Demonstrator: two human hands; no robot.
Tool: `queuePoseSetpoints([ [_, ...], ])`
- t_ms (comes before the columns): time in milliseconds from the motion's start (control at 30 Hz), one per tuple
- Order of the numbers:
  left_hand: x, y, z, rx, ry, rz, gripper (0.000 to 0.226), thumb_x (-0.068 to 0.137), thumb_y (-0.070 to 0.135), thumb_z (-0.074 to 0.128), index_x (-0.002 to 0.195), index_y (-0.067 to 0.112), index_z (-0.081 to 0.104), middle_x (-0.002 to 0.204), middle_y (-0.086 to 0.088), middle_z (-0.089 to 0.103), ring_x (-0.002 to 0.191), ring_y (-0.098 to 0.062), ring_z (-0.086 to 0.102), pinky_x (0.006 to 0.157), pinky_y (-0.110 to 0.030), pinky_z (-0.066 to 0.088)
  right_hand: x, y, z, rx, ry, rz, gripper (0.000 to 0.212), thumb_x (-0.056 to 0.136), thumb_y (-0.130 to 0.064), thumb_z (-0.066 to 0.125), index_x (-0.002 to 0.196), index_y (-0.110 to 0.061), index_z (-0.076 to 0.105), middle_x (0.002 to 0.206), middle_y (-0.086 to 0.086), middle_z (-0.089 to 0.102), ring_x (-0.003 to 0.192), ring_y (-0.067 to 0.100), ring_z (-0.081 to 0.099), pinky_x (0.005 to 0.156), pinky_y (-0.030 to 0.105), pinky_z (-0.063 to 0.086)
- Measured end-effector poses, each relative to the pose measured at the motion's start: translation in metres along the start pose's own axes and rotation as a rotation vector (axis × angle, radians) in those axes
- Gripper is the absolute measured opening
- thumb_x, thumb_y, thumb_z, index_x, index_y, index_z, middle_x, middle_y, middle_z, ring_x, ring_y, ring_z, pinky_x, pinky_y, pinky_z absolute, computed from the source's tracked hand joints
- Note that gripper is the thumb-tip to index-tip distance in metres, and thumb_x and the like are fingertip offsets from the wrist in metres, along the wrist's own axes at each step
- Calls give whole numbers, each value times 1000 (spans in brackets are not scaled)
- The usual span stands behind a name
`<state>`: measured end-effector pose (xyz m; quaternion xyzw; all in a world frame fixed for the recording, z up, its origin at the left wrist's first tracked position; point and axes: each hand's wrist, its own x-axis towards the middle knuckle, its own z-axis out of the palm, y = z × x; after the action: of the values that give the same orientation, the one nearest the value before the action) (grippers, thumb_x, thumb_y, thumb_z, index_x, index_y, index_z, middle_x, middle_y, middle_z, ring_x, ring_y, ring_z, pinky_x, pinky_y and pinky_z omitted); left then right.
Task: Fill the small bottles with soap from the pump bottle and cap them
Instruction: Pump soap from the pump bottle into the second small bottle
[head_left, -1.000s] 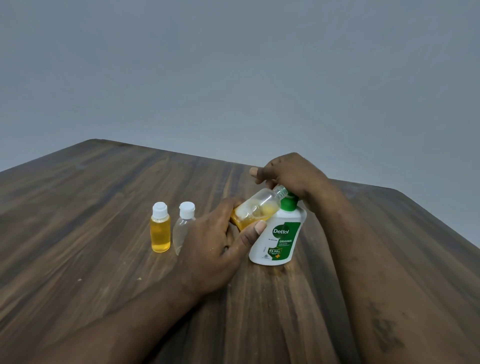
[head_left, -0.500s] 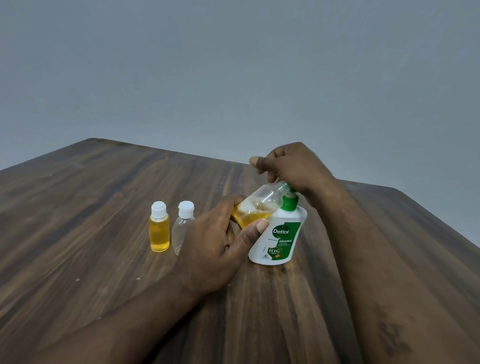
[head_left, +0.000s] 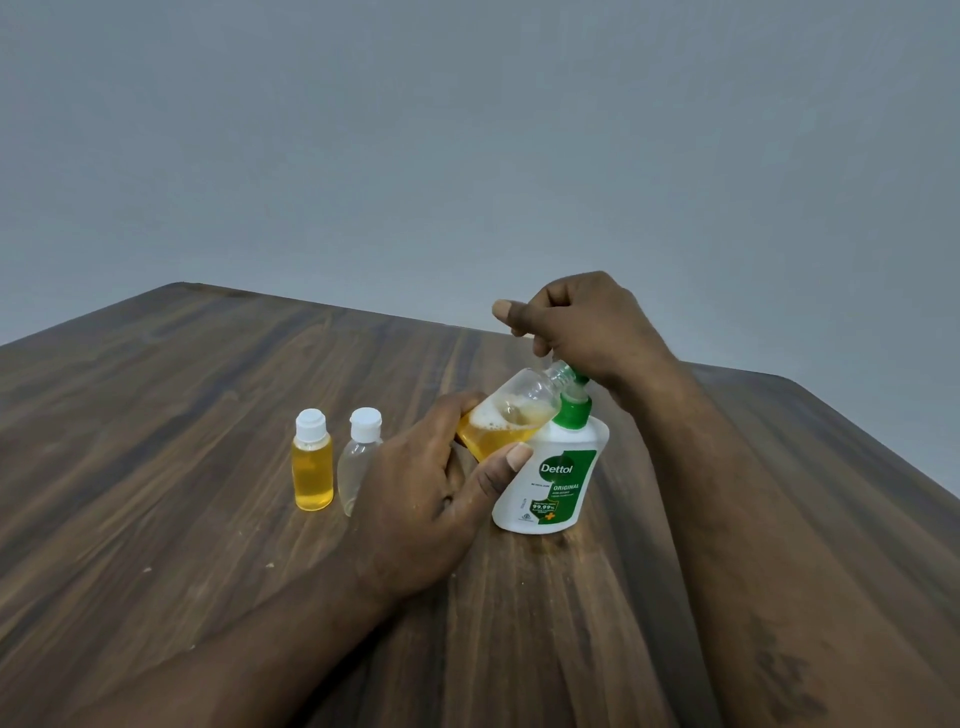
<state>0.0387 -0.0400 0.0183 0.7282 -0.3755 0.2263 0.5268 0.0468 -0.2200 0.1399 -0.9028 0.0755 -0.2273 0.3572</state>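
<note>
While you work the pump: the stage in hand is filling the second of three small bottles.
Left hand (head_left: 415, 499): grips the open small bottle (head_left: 511, 415) by its base, tilted, with its neck up against the green nozzle (head_left: 576, 376).
Right hand (head_left: 582, 327): fingers curled over the top of the Dettol pump bottle (head_left: 556, 478), thumb sticking out; the pump head itself is hidden under your fist.
Open small bottle, contents: amber soap with foam on top, roughly half full by my estimate; it has no cap on, and its cap is nowhere in view.
Dettol pump bottle, position: upright on the wooden table (head_left: 156, 415), just right of your left hand.
Filled small bottle (head_left: 312, 467): amber to the shoulder, white cap on, standing to the left; count it done.
Clear small bottle (head_left: 356, 467): white cap on, looks empty, just beside the filled one and partly behind your left hand.
Done: one bottle filled and capped.
Left to do: top up and cap the one you hold; then uncap, fill and recap the clear one.
</note>
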Motion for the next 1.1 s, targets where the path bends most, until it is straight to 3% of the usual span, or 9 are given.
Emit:
queuePoseSetpoints([
  [200,-2,-4,1,34,-10,-24,50,95,66,50,119,24,63,73,23,60,69,-1,61,53,-11,40,3,9,8,-10,-219,142,27,91,-41,76,74,-21,78,57,-13,66,64,9,59,75,33,46],
  [300,-2,-5,1,25,-22,-24,51,94,68,48,121,27,61,84,27,62,73,-1,62,55,-13,42,4,8,8,-24,-198,122,28,91,-42,75,71,-22,76,54,-14,66,64,9,59,77,34,48],
  [400,-1,-3,2,14,-16,-13,53,94,68,49,124,26,60,81,17,63,70,-5,62,54,-15,43,2,6,4,26,-97,91,32,89,-48,77,73,-20,76,57,-11,67,62,8,60,67,28,44],
  [567,0,-1,1,-8,-6,-8,54,94,66,50,123,22,63,77,19,61,69,-4,62,55,-11,40,0,0,1,10,32,-17,39,88,-53,76,79,-15,77,67,-6,71,65,4,63,60,23,43],
  [767,-1,-3,1,28,-17,-10,47,95,63,51,118,24,62,84,33,60,73,5,61,56,-8,40,3,11,9,53,-239,151,29,91,-41,77,83,-14,80,59,-10,67,60,9,59,73,33,47],
  [833,-2,-4,0,30,-11,-5,47,96,63,51,118,23,63,87,36,60,73,8,61,56,-6,39,4,13,8,68,-233,146,27,91,-38,77,84,-12,80,56,-11,66,57,7,58,71,31,47],
  [1100,-1,-3,2,17,-9,3,53,95,67,50,125,24,61,66,15,57,69,-9,63,53,-16,43,0,2,0,32,-52,38,40,87,-54,77,83,-14,77,70,-5,72,64,8,62,62,27,45],
])
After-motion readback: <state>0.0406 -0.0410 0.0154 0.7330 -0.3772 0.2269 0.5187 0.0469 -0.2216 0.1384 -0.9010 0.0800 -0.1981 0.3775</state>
